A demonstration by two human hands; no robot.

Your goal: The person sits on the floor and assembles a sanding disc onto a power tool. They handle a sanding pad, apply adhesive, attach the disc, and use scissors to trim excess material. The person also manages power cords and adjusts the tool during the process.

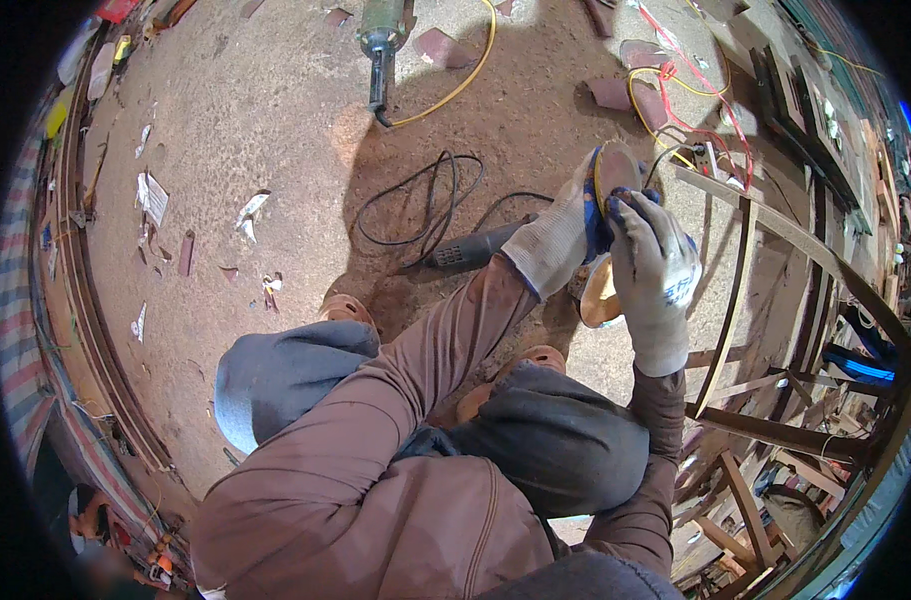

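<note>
Both my hands wear white knit gloves with blue palms. My left hand point(573, 225) is closed on a round brown-grey disc point(620, 170) with a yellow edge, like a sanding disc, held up off the floor. On the near side of the disc, the bent fingers of my right hand point(657, 255) grip its lower edge; their tips are partly hidden. Behind my left wrist lies a dark grey power tool point(475, 246) with a black cord point(430, 205). Under my hands a round, shiny tan piece point(600, 295) shows only in part.
A green power tool point(380, 40) with a yellow cord point(480, 62) lies ahead. Brown sheet scraps point(443, 48) litter the concrete floor. A socket strip point(706, 158) with tangled cords is at right, beside a wooden frame point(730, 300). Striped cloth point(20, 270) hangs at left.
</note>
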